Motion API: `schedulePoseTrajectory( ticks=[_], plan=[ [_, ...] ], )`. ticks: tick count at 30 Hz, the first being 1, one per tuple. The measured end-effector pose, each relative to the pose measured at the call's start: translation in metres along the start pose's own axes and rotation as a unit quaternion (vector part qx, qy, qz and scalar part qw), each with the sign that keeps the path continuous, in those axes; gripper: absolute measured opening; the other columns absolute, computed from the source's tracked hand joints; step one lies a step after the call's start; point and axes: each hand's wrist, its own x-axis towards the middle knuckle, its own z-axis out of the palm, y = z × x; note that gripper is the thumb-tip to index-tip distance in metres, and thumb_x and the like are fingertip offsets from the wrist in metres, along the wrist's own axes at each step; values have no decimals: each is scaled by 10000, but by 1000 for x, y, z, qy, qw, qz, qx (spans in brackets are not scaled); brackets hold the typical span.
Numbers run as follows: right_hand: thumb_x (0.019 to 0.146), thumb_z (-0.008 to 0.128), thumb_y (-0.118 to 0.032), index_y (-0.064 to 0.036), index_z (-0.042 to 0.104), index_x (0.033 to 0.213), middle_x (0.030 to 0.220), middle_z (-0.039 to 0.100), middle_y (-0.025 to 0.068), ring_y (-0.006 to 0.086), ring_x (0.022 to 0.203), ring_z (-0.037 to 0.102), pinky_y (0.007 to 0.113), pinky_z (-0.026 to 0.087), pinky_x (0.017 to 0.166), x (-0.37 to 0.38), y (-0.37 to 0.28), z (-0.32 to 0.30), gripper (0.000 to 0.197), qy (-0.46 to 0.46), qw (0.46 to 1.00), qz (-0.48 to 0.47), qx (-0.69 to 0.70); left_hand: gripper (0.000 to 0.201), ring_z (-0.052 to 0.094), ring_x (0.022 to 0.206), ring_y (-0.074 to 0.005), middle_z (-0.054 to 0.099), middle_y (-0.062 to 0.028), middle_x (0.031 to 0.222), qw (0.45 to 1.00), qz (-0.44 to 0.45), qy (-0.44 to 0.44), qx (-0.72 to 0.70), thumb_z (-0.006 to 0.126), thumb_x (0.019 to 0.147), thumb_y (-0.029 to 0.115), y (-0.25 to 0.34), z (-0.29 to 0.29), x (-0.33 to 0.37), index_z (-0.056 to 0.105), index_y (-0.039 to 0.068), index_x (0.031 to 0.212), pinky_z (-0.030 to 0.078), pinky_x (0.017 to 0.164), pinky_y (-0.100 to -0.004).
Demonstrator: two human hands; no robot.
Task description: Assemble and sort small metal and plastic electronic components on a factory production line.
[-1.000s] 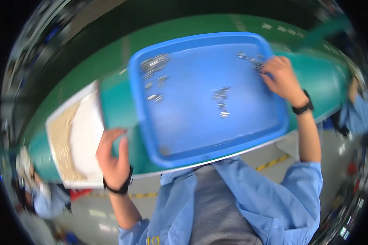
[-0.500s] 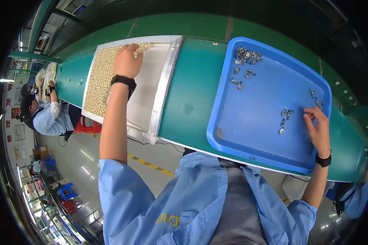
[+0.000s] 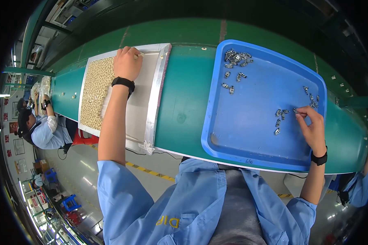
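My left hand (image 3: pixel 127 64) is over the far end of a metal-framed tray (image 3: pixel 161 69), fingers curled down. Small cream-coloured pieces (image 3: pixel 95 87) pack the tray's left part in tight rows. A cream bit shows beside the curled fingers; what they hold is mostly hidden. Over the right side of a blue plastic tray (image 3: pixel 249 134), my right hand (image 3: pixel 313 127) pinches a small shiny metal part (image 3: pixel 295 110) between thumb and forefinger. Several similar parts (image 3: pixel 281 114) lie just left of those fingertips. A larger heap of metal parts (image 3: pixel 235 58) sits in the far left corner.
Both trays rest on a green work surface (image 3: pixel 184 98). Loose small pieces (image 3: pixel 342 84) lie beyond the blue tray at the right. Other people in blue work (image 3: pixel 51 128) are at the left, one beside a red stool (image 3: pixel 85 138). Another blue sleeve (image 3: pixel 357 188) shows at the far right.
My right hand has moved left to the group of metal parts and now pinches one. My left hand remains at the tray's far end; the cream row beside it is less visible.
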Motion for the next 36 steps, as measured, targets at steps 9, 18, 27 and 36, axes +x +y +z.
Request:
schedulePoseTrajectory(
  ticks=[9, 18, 27, 36],
  plan=[
    [890, 686, 55, 50, 690, 1000, 889, 685, 126, 236, 801, 653, 313, 518, 756, -1, -14, 0, 111, 38, 999, -33, 10, 125, 669, 915, -317, 713, -103, 937, 990, 78, 31, -112, 719, 858, 125, 10, 14, 3, 709, 45, 953, 540, 808, -402],
    [867, 681, 21, 16, 725, 987, 882, 710, 114, 234, 798, 683, 324, 529, 717, -2, -15, 7, 127, 61, 993, -32, 98, 158, 744, 922, -252, 753, -133, 950, 972, 37, 15, -230, 680, 974, 141, -4, 15, -6, 711, 35, 1087, 574, 801, -354],
    [886, 658, -4, -11, 753, 993, 898, 726, 107, 228, 798, 685, 330, 531, 690, -8, -23, 22, 144, -109, 983, 67, 129, 194, 699, 1049, -199, 706, -157, 1176, 874, 12, -6, -485, 655, 987, -12, 130, -77, -73, 650, -39, 1179, 545, 940, -311],
    [921, 709, -109, -84, 735, 1119, 1042, 744, 79, 221, 918, 708, 401, 525, 846, 9, -43, 62, 202, -116, 985, -114, -52, 204, 695, 1052, -330, 686, -215, 1197, 809, 137, -13, -571, 682, 929, -65, 201, -91, -134, 667, -66, 1132, 552, 955, -384]
  ],
)
